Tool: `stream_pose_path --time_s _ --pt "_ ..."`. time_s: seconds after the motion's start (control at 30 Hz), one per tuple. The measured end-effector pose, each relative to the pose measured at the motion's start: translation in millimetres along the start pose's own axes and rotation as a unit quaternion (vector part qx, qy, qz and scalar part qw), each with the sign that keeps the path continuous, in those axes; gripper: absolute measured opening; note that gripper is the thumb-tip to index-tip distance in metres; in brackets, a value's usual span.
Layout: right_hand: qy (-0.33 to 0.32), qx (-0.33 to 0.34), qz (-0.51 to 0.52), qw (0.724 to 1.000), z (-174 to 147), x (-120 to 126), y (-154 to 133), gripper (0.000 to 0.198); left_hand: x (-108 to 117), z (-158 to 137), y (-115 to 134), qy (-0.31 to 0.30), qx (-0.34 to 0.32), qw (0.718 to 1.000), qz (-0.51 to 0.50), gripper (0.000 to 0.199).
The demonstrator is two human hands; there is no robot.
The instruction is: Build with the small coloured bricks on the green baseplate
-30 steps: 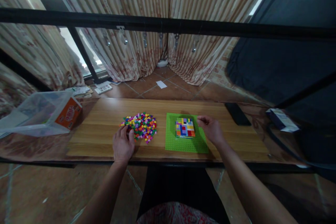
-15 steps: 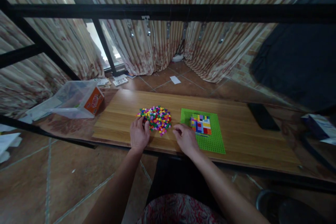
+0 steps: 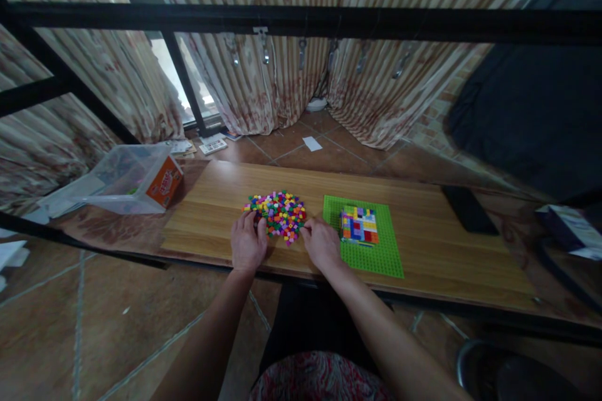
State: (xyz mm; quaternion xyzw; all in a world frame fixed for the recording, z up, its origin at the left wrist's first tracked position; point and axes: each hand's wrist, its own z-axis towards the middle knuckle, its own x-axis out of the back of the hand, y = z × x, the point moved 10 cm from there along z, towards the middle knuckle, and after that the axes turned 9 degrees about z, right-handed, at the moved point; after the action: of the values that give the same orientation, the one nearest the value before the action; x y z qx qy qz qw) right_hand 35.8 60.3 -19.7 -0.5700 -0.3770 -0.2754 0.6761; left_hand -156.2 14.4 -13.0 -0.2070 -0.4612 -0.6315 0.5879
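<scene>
left hand [image 3: 248, 241]: we've got it palm-down at the left edge of the brick pile [image 3: 276, 210], fingers loosely together, tips touching bricks; can't tell if it's pinching one

right hand [image 3: 321, 243]: at the pile's right edge, between it and the baseplate [image 3: 376, 252]; fingers curled in, grip on anything too small to call

risk: loose tiny bricks on smooth wood could skate off the tabletop [image 3: 211, 216] near edge if we sweep too hard, we reckon

build [image 3: 359, 224]: blocky multicolour square sitting on the studded green baseplate

materials: hard glossy plastic bricks, wood-grain tabletop, clear plastic bin [image 3: 134, 177] at left
</scene>
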Motion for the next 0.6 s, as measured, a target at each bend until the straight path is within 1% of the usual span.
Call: stream_pose_path --time_s 0.1,0.17,0.23,0.3,0.37,0.43,0.53,0.6 --pt "0.002 0.014 0.019 1.000 -5.2 4.7 -2.6 0.016 0.4 0.4 -0.9 0.005 -0.002 1.000 0.006 0.041" --pt "0.010 0.034 0.055 0.998 -11.9 13.6 -3.2 0.017 0.3 0.9 -0.8 0.004 -0.005 1.000 0.008 0.041" --pt "0.026 0.053 0.101 0.993 -20.5 28.0 0.3 0.019 0.3 1.2 -0.2 0.003 -0.010 1.000 0.007 0.041" --pt "0.050 0.066 0.142 0.986 -29.1 47.5 10.4 0.020 0.3 1.5 0.0 0.001 -0.010 1.000 0.006 0.042" --pt "0.082 0.068 0.169 0.980 -35.8 70.3 27.7 0.020 0.6 1.8 -0.2 0.001 -0.007 1.000 0.006 0.042" --pt "0.116 0.055 0.177 0.976 -39.6 93.1 51.1 0.021 0.8 2.1 0.0 0.003 -0.006 1.000 0.007 0.042" --pt "0.165 0.012 0.161 0.973 -40.8 122.7 91.9 0.024 0.7 2.7 0.4 0.002 -0.005 1.000 0.010 0.042" --pt "0.188 -0.014 0.152 0.970 -39.0 136.8 115.6 0.028 0.5 3.1 0.9 -0.002 -0.005 1.000 0.011 0.042"
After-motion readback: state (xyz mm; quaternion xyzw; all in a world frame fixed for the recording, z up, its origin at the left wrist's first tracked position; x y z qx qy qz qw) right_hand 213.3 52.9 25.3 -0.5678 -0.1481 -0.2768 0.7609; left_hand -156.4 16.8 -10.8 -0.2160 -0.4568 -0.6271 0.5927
